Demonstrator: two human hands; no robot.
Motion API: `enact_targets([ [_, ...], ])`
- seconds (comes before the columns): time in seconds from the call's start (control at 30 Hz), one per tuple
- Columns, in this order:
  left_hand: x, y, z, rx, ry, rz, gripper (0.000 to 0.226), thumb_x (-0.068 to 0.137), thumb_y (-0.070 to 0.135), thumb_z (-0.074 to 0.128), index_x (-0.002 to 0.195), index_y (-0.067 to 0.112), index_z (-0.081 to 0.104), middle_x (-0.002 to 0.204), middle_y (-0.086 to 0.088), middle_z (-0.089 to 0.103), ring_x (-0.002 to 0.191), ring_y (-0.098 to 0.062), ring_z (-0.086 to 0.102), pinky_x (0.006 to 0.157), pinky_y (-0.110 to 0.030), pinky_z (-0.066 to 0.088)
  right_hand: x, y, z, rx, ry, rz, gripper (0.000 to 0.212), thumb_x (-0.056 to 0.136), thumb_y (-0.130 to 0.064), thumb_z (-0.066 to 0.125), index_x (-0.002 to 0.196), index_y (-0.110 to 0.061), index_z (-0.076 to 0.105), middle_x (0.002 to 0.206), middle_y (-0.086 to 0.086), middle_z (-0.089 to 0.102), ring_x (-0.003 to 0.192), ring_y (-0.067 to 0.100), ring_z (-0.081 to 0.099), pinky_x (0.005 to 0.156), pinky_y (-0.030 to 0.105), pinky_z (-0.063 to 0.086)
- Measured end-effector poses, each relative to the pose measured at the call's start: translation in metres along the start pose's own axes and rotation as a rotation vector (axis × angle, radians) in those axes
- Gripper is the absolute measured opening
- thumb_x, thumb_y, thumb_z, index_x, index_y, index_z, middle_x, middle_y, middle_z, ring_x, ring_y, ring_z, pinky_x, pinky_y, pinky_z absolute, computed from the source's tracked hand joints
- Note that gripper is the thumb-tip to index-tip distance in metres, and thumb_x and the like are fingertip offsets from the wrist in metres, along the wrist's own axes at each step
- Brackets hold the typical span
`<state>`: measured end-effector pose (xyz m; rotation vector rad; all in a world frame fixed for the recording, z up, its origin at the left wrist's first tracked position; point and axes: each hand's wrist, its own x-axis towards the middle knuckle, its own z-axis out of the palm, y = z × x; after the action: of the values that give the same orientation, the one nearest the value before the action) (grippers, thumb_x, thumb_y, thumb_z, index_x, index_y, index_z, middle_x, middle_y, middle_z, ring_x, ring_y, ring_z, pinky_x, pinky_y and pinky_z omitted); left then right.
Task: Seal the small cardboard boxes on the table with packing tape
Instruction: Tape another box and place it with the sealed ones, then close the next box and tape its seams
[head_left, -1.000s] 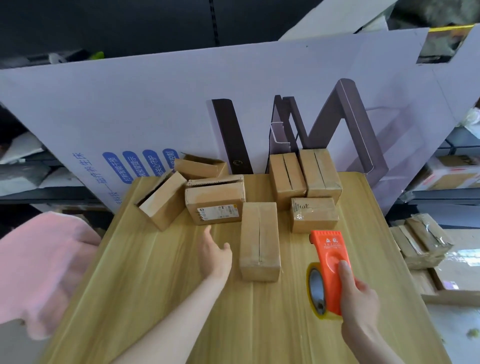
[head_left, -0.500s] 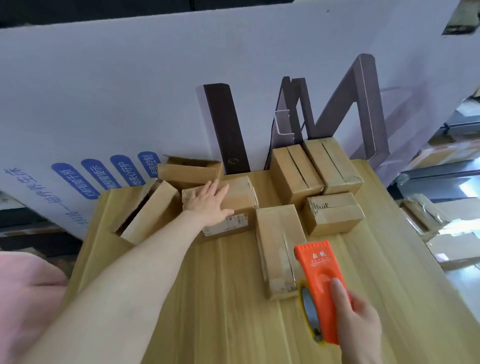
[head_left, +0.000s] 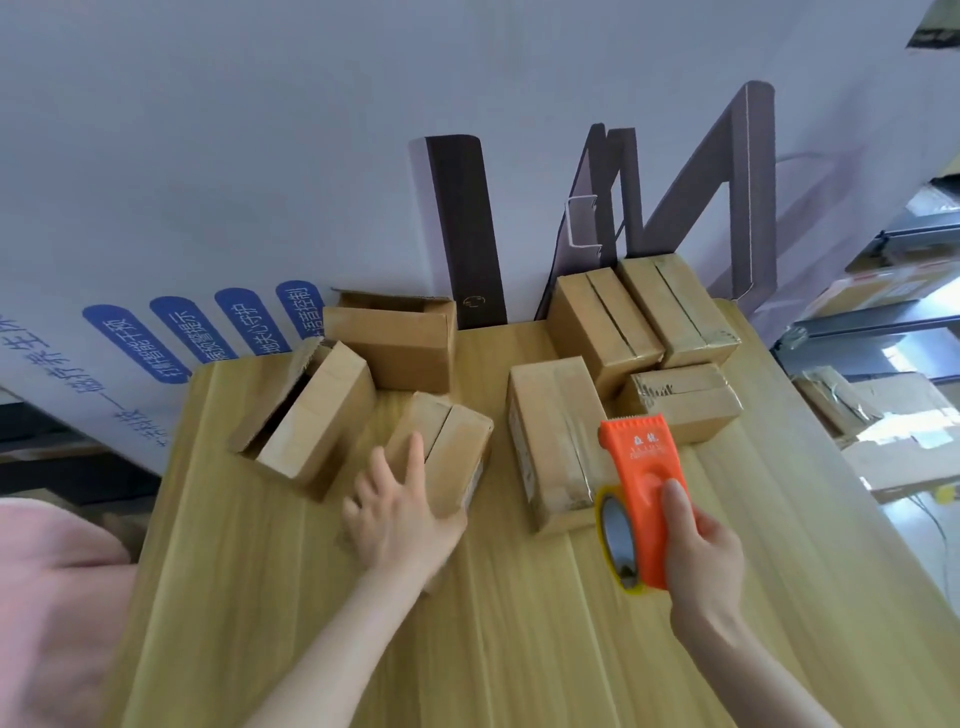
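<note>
My left hand grips the near end of a small cardboard box whose top flaps are closed along a bare seam; the box lies turned lengthwise toward me on the wooden table. My right hand holds an orange tape dispenser with a yellow-rimmed roll, just right of a long box. Two open-flapped boxes lie at left: one tipped on its side, one behind it. Three taped boxes cluster at back right.
A large white printed cardboard sheet stands along the table's far edge. A pink cloth hangs off the left side. Flattened cartons and boxes lie on the floor to the right.
My left hand pulled the labelled box from the back toward me and turned it lengthwise. The view tilted down and nearer. My right hand kept hold of the dispenser.
</note>
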<state>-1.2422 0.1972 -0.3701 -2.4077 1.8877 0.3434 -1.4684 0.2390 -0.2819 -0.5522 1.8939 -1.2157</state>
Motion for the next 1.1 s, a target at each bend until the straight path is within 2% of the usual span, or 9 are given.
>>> enact_targets([
  [0.17,-0.074,0.012,0.016,-0.08,-0.018,-0.082,0.116,0.073,0.076,0.05,0.148,0.026,-0.023,0.159,-0.017,-0.009,0.145,-0.034,0.008,0.11,-0.054,0.024,0.01,-0.013,0.019,0.029,-0.059,-0.017,0.04,0.098,-0.027,0.053,0.072,0.003,0.056,0.052,0.01,0.047,0.024,0.002,0.042,0.026,0.012,0.029],
  [0.23,-0.086,0.027,0.011,-0.124,0.117,0.092,0.118,0.069,0.062,0.068,0.152,0.02,-0.005,0.16,-0.019,-0.002,0.147,-0.035,0.002,0.111,-0.063,0.021,0.011,-0.017,0.017,0.091,-0.04,-0.011,0.041,0.098,-0.028,0.053,0.071,0.004,0.053,0.051,0.01,0.044,0.023,0.002,0.038,0.026,0.012,0.028],
  [0.33,-0.069,0.073,0.008,-0.161,0.364,0.506,0.102,0.072,0.02,0.079,0.152,0.013,0.016,0.159,-0.017,0.013,0.147,-0.032,0.007,0.118,-0.052,0.009,0.012,-0.019,0.001,0.14,-0.009,-0.002,0.043,0.098,-0.029,0.051,0.066,0.0,0.048,0.052,0.009,0.04,0.023,0.003,0.035,0.027,0.01,0.027],
  [0.43,-0.024,0.13,-0.001,-0.139,0.252,0.588,0.086,0.089,0.007,0.062,0.152,0.011,0.004,0.16,-0.011,0.001,0.148,-0.025,-0.002,0.116,-0.035,-0.004,0.019,-0.019,-0.022,0.15,-0.022,0.001,0.045,0.098,-0.029,0.051,0.064,0.001,0.049,0.047,0.006,0.042,0.024,0.002,0.035,0.026,0.01,0.027],
  [0.53,0.029,0.155,0.01,0.004,0.059,0.568,0.064,0.1,0.005,0.035,0.153,0.008,-0.001,0.161,-0.011,-0.005,0.148,-0.023,-0.008,0.119,-0.033,-0.006,0.037,-0.022,-0.047,0.137,-0.044,-0.002,0.044,0.098,-0.026,0.052,0.062,-0.001,0.049,0.048,0.008,0.042,0.024,0.003,0.037,0.025,0.012,0.027],
  [0.73,0.125,0.18,-0.013,0.05,0.07,0.422,0.077,0.092,-0.009,0.044,0.154,0.013,0.003,0.162,-0.006,-0.001,0.149,-0.022,-0.002,0.121,-0.036,0.004,0.089,-0.015,-0.089,0.032,-0.072,0.005,0.039,0.094,-0.031,0.056,0.072,0.0,0.062,0.061,0.017,0.054,0.047,0.023,0.049,0.035,0.024,0.037],
  [0.9,0.091,0.183,-0.032,-0.159,0.194,0.203,0.084,0.093,0.029,0.06,0.154,0.021,0.003,0.162,-0.003,0.001,0.148,-0.021,0.002,0.12,-0.039,0.01,0.115,-0.013,-0.106,0.008,-0.108,0.015,0.035,0.094,-0.03,0.056,0.07,-0.006,0.061,0.061,0.014,0.056,0.05,0.022,0.051,0.045,0.025,0.037],
  [1.0,0.02,0.137,-0.022,-0.134,0.313,-0.026,0.085,0.093,0.047,0.05,0.154,0.017,-0.001,0.161,-0.004,-0.003,0.149,-0.023,-0.001,0.118,-0.041,0.007,0.121,-0.013,-0.109,0.015,-0.159,0.04,0.032,0.095,-0.028,0.056,0.079,-0.001,0.063,0.062,0.013,0.057,0.049,0.022,0.052,0.043,0.024,0.037],
  [1.1,-0.038,0.082,0.006,-0.216,0.199,-0.407,0.08,0.095,0.055,0.035,0.153,0.01,0.002,0.16,-0.016,0.006,0.148,-0.029,0.008,0.117,-0.048,0.016,0.123,-0.007,-0.104,0.018,-0.224,0.08,0.035,0.095,-0.03,0.056,0.077,0.0,0.063,0.062,0.018,0.059,0.04,0.023,0.055,0.031,0.025,0.041],
])
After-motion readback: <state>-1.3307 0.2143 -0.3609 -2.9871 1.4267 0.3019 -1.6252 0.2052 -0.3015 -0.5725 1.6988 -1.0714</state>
